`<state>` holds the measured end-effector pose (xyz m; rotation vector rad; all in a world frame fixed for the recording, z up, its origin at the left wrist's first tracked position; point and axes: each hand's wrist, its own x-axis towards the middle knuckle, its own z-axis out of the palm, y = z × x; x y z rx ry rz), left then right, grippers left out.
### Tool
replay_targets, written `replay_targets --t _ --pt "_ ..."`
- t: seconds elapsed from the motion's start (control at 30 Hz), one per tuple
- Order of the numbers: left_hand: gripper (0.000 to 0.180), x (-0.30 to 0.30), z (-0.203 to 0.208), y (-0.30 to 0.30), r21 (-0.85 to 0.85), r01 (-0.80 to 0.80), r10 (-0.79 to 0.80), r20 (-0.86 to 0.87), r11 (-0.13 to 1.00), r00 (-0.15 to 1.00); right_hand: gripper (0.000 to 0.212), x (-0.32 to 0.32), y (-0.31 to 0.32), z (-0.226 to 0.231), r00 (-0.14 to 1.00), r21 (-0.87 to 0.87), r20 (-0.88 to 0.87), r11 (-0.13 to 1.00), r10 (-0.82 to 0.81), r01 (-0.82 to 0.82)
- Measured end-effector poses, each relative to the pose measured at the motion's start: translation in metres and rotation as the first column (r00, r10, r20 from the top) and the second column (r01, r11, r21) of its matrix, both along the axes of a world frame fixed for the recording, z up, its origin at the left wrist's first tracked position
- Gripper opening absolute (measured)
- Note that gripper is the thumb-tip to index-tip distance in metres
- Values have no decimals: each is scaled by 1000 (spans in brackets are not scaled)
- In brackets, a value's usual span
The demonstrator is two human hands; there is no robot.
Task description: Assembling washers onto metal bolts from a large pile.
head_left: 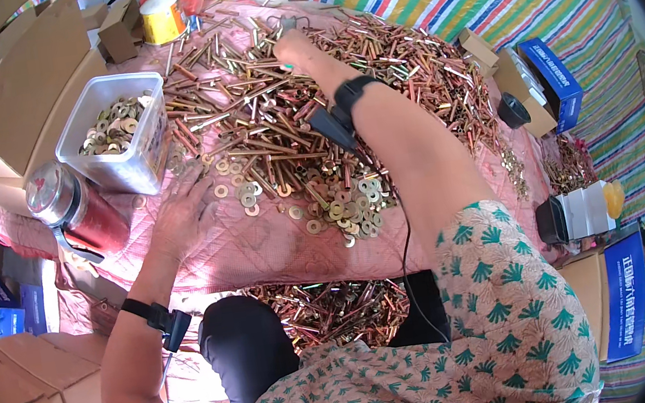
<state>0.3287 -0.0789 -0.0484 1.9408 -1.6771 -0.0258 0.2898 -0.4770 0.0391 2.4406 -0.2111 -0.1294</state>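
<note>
My left hand (182, 213) lies on the pink quilted cloth (263, 247) with its fingers stretched out, beside loose flat washers (223, 170). Far across the table, my right hand (297, 50) is curled closed at the back of a wide heap of long brassy bolts (265, 148). Whatever its fingers grip, if anything, is hidden. A denser pile of round washers (351, 201) rests at the near edge of the bolts, below my right forearm. Left of the heap, a clear plastic tub (115, 164) is partly filled with more washers.
A red flask (85, 214) stands beside the tub, near an open cardboard box (28, 103). A yellow tin (162, 18) sits at the back. Blue-and-white boxes (553, 82) and a black cup (513, 110) line the right side. More bolts (338, 311) lie below the table's front edge.
</note>
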Motion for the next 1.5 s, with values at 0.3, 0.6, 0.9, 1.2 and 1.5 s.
replay_targets --t 0.3,0.6,0.9,1.2,1.5 --pt "46 3 -3 10 46 -60 60 -3 997 998 45 -146 107 100 800 964 42 234 -599 124" --pt "48 -4 0 -3 30 -37 38 -32 999 999 20 -68 -20 22 856 160 503 986 -117 40" --pt "47 8 -8 19 50 -78 80 -45 996 996 32 -4 97 3 732 898 286 440 -618 21" --pt "46 4 -4 14 18 -76 75 17 997 997 47 -129 124 88 843 962 67 258 -534 87" --pt "46 0 -2 6 22 -46 46 -4 999 999 31 -26 88 27 774 976 71 204 -630 77"
